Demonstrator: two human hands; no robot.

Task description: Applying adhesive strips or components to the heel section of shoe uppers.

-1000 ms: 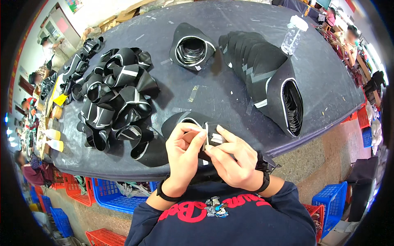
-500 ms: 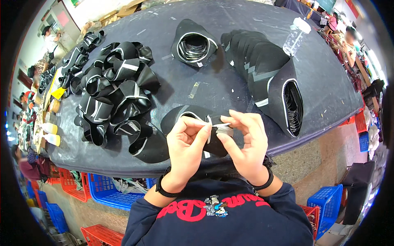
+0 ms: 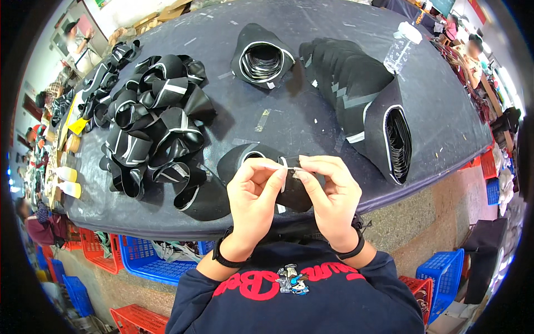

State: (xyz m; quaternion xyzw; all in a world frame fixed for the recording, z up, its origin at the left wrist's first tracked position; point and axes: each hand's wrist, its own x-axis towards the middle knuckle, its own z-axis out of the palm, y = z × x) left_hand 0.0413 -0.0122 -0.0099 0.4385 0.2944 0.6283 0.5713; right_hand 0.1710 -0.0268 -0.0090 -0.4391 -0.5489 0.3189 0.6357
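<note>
Near the table's front edge, my left hand (image 3: pixel 251 195) pinches a thin white strip (image 3: pixel 291 168) between thumb and forefinger. From the other side my right hand (image 3: pixel 335 192) has its thumb and fingertips closed at the same strip; the exact grip is partly hidden. Just beneath my fingers lies a curved black piece of sheet material (image 3: pixel 295 195) with white edging, partly covered by both hands. Left of it, a black loop (image 3: pixel 203 201) with a pale band touches the heap of similar pieces (image 3: pixel 161 119).
A nested black stack (image 3: pixel 261 58) stands mid-table. A longer fanned stack (image 3: pixel 361 100) lies to the right, with a clear plastic bottle (image 3: pixel 396 54) behind it. Blue (image 3: pixel 146 261) and red crates (image 3: pixel 139 320) sit below the table edge. Other people are in the background.
My right thumb and fingers have closed together at the white strip; they were further apart before. My left hand keeps nearly the same place and pinch.
</note>
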